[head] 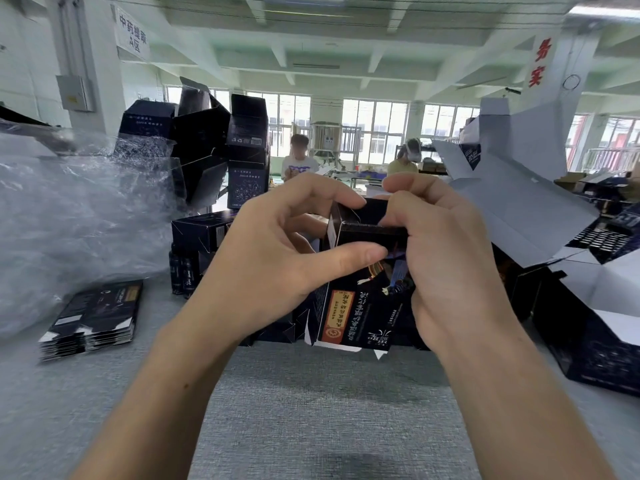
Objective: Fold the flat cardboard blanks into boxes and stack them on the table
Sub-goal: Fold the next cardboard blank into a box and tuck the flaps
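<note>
Crumpled clear plastic wrap [69, 209] fills the left side, with small dark bottles [183, 271] standing just right of it. Far back, a seated person in white [300, 161] and another in yellow [403, 164] face a row of windows [374, 129]. A white sign [133, 32] hangs upper left.

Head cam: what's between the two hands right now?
The dark box being folded. Left hand and right hand both pinch its top end, as the head view shows.

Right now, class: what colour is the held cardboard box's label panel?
Orange-red, gold-edged label panel on the dark cardboard box; head view.
</note>
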